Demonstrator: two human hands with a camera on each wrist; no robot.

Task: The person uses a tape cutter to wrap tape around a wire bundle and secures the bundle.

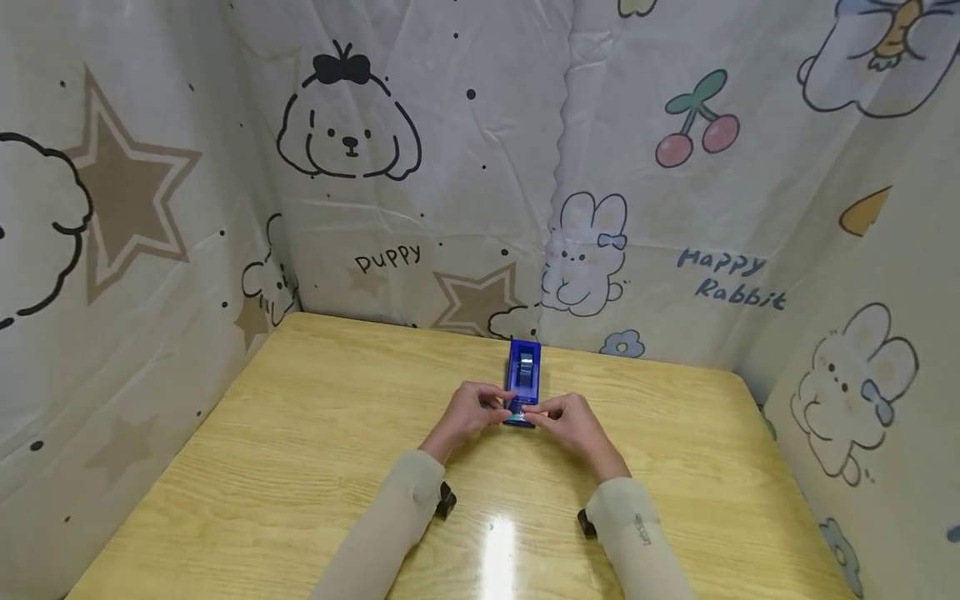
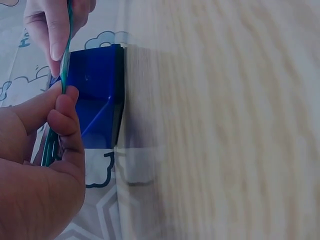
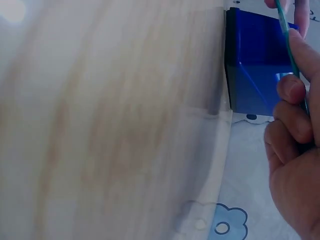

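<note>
A blue tape dispenser stands on the table close to its back edge, its wheel showing in the upper part. Both hands are at its near end. Between thumb and fingertips my left hand pinches a thin teal strip, which runs down past its curled fingers in the left wrist view. The same strip's other end is pinched by my right hand; the right wrist view shows the strip stretching between the two hands, in front of the dispenser. What the strip is made of is unclear.
The wooden table extends around the hands. A printed cloth hangs behind it and on both sides, close behind the dispenser. Each sleeve has a small black device at the wrist.
</note>
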